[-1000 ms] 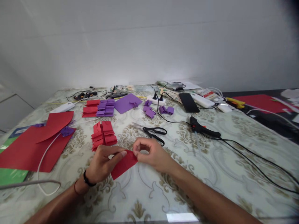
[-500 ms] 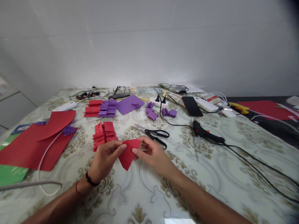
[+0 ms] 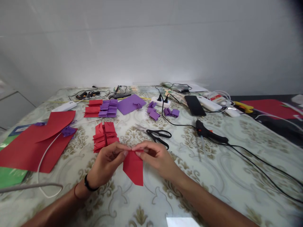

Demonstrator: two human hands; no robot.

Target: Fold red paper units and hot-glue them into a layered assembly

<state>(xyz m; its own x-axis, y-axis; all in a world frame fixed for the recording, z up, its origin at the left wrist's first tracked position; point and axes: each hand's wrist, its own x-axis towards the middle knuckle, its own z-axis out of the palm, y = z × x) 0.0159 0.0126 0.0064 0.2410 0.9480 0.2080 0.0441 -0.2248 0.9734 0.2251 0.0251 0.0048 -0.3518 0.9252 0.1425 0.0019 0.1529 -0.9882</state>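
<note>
Between my hands a piece of red paper (image 3: 133,168) hangs down, pinched along its top edge. My left hand (image 3: 109,160) closes thumb and fingers on its upper left corner. At the upper right, my right hand (image 3: 156,157) grips the same paper, its fingertips meeting those of the left. Folded red paper pieces (image 3: 105,135) lie just beyond my left hand. Black-handled scissors (image 3: 157,135) rest partly open beyond my right hand.
Red sheets (image 3: 30,148) lie at the left with a white cable across them. Folded purple pieces (image 3: 108,108) sit further back. A black glue gun (image 3: 210,132) and its cord lie at the right, near a phone (image 3: 194,105) and a power strip (image 3: 161,102).
The red paper has turned and now hangs lower, with its top edge level. My hands have come together until their fingertips meet at that edge.
</note>
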